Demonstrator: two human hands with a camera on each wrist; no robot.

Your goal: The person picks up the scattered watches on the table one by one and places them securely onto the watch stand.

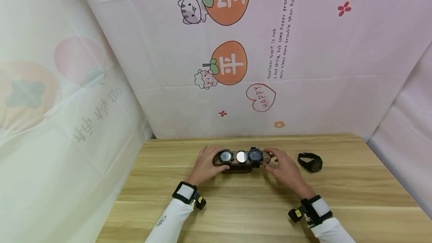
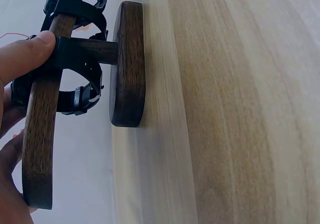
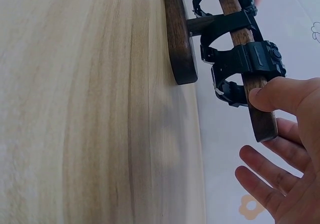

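Observation:
A dark wooden watch stand (image 1: 237, 171), a crossbar on a post and flat base, stands near the table's back edge. Three black-strapped watches circle its bar: a left watch (image 1: 226, 156), a middle watch (image 1: 241, 156) and a right watch (image 1: 255, 155). My left hand (image 1: 206, 163) grips the bar's left part, with its thumb (image 2: 30, 56) against the left watch's strap and fingers behind. At the opposite end my right hand (image 1: 286, 170) pinches the bar between thumb (image 3: 280, 95) and index finger; its other fingers are spread behind, off the wood.
Apart from the stand, a black watch (image 1: 311, 162) lies on the wooden table (image 1: 243, 213) to the right of my right hand. A white printed cloth (image 1: 303, 96) hangs behind the table, and more cloth hangs along both sides.

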